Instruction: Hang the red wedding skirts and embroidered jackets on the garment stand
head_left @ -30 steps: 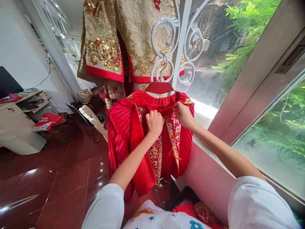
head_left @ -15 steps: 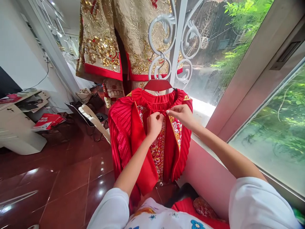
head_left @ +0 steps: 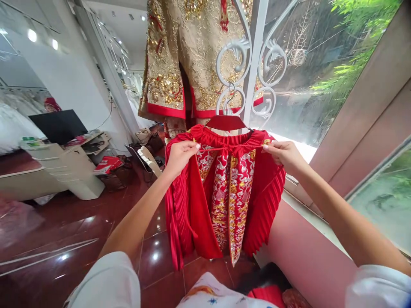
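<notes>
A red pleated skirt [head_left: 205,222] with gold and silver embroidered panels hangs by its gathered waist from a red hanger [head_left: 227,122]. Across the front of the waist runs a thin red drawstring [head_left: 215,149], stretched nearly level, with a small knot or crossing at its middle. Pinched on the left part of the string is my left hand [head_left: 183,157], thumb against fingers. My right hand [head_left: 284,155] pinches the string's other side at the skirt's right shoulder. The embroidered panels fall between my two hands.
The hanger hooks onto a white scrolled metal frame [head_left: 252,64] beside the window. Behind it hangs a gold beaded garment [head_left: 205,55] with red hems. A folding chair [head_left: 147,160] and a white desk [head_left: 77,173] stand to the left.
My hands have moved apart from the middle of the waist, left and right, drawing the string taut between them. The view has turned somewhat left, and the front panels show more fully.
</notes>
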A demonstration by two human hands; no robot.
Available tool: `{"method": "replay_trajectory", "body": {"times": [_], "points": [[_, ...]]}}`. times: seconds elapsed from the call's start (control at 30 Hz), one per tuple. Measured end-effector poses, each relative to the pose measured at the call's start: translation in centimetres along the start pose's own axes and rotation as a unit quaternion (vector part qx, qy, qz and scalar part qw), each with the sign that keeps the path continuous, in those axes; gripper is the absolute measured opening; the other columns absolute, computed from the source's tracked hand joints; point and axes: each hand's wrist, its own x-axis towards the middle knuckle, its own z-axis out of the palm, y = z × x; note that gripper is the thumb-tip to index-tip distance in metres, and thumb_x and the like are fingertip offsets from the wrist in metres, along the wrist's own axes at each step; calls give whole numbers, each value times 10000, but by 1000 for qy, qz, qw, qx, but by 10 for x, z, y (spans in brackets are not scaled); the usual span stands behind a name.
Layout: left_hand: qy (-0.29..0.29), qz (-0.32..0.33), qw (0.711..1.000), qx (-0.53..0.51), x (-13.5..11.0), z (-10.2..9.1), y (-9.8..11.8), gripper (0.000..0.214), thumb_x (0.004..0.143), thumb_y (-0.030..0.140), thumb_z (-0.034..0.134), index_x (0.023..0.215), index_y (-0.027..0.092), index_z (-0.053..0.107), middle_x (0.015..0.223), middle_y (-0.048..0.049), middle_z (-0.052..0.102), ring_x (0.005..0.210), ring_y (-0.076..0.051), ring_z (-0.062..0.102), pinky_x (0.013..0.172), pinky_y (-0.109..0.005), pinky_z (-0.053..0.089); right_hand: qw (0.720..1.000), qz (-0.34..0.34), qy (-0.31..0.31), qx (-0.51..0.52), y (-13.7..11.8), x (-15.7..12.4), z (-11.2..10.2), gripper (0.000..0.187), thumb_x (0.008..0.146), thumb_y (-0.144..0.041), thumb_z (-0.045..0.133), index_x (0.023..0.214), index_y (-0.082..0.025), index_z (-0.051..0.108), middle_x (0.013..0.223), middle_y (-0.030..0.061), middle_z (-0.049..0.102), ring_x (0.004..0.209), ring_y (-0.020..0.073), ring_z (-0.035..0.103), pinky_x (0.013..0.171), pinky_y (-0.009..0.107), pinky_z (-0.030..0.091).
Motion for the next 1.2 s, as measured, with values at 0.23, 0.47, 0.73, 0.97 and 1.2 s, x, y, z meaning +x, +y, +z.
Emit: {"method": "replay_trajectory", "body": {"times": [0.23,0.47,0.73,0.97,1.2], "points": [[-34,118,929,349,7,-3,13,184,720,229,547,757,187,723,609,-16,558,527,-114,450,535,-248,357,937,183,-294,-45,10,14,-7,256,665,-350,688,827,-155,653,463,-57,378,391,40,191,376,208,87],[228,218,899,304,21,61,4,172,797,300,607,869,170,693,805,-47,598,785,-166,558,708,-268,416,949,-171,-239,-110,-33,19,40,216,691,-361,694,742,-151,706,730,32,644,642,105,504,560,242,384],[-14,130,989,-70,34,90,2,284,609,378,765,678,122,664,602,7,542,568,-84,444,551,-212,359,842,-382,1,-381,-26,34,80,181,820,-136,483,753,-134,651,774,68,632,705,153,552,595,258,330],[-80,117,988,56,37,80,3,77,688,194,610,650,134,582,550,44,436,504,-62,339,495,-202,277,822,-441,-50,-357,-11,45,74,214,883,-166,412,801,-145,608,789,69,598,695,138,517,601,241,341],[-213,120,964,101,37,75,7,111,758,246,556,719,144,537,658,26,484,591,-85,429,567,-207,349,851,-418,-76,-308,-12,50,69,181,779,-197,476,616,-150,541,589,8,506,568,100,424,555,240,308]]}}
